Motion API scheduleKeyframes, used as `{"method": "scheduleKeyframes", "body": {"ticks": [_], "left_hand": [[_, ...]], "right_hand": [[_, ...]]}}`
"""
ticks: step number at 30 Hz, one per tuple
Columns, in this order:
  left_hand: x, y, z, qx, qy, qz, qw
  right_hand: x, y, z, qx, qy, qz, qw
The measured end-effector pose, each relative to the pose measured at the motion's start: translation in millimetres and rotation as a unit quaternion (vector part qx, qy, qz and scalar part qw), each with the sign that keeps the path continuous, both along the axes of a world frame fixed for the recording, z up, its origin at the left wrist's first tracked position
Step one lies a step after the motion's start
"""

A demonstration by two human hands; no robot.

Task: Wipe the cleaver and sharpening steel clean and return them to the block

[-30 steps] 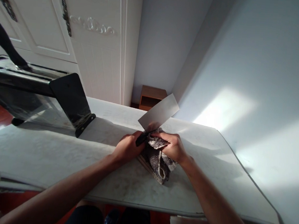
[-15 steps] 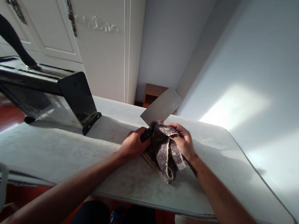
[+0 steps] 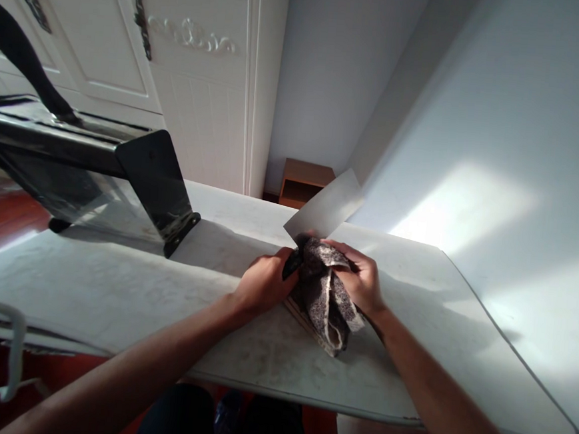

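A broad-bladed cleaver point(image 3: 326, 203) is held in front of the person, over the middle of the pale surface point(image 3: 238, 360), its rectangular blade pointing away and to the right. Its long axis runs diagonally, from the black handle point(image 3: 292, 264) at the near left to the square blade end at the far right, which overlaps the surface's far edge in view. The left hand point(image 3: 268, 279) has a closed grip, fingers curled around that handle. The right hand point(image 3: 360, 276) has its grip partly closed on a bunched, speckled brown-and-white cloth point(image 3: 319, 296), which it presses against the root of the blade; the cloth hides some of its fingertips, so how tightly they pinch cannot be told. Folds of cloth hang below both hands. To the left, well apart, a black-framed knife rack point(image 3: 149, 179) with a clear panel stands on the surface.
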State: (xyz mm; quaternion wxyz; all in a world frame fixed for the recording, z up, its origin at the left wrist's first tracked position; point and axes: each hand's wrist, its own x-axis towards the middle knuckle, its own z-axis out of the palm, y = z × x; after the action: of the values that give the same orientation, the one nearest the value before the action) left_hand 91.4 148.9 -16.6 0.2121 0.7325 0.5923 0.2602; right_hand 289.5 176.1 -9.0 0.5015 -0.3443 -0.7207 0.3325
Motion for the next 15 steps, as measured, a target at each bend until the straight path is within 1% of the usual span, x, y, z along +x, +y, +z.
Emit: {"method": "scheduleKeyframes", "body": {"ticks": [3,5,9,13,15], "left_hand": [[0.4,-2.6,1.7,-0.010,0.043,-0.005,0.999],[0.3,-3.7,2.8,-0.010,0.059,-0.012,0.998],[-0.9,-3.5,3.2,0.001,0.073,-0.018,0.997],[-2.1,-2.2,2.4,0.000,0.059,-0.020,0.998],[-2.2,-1.7,2.2,-0.001,0.052,-0.019,0.998]], "right_hand": [[-0.9,-2.9,0.9,0.091,-0.081,0.018,0.992],[-2.3,-3.5,1.7,0.120,-0.102,0.020,0.987],[-3.7,-3.4,1.8,0.136,-0.143,0.023,0.980],[-0.3,-3.3,-0.1,0.147,-0.185,0.031,0.971],[2.5,-2.4,-1.3,0.139,-0.199,0.038,0.969]]}}
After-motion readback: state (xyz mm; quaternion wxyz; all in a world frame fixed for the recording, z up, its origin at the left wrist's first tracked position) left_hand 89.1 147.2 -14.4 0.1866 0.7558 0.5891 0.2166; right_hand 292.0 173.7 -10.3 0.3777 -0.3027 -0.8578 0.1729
